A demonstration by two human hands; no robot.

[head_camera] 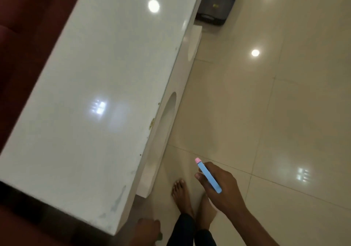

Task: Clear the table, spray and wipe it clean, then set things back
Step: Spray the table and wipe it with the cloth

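Note:
The long glossy white table (98, 86) runs from the lower left toward the top centre, with nothing standing on its top. My right hand (220, 188) hangs over the floor beside the table's near right corner and grips a light blue marker-like stick (209, 177) with a pink cap (197, 160) pointing up. My left hand (147, 230) shows at the bottom edge near the table's near corner; it is blurred, with a hint of something green at its fingers. What it holds cannot be made out.
A dark plastic basket (218, 0) stands on the floor at the table's far end. A dark red sofa (22, 27) runs along the table's left side. Cream floor tiles (266, 103) stretch to the right. My bare feet (182, 194) stand by the table's near corner.

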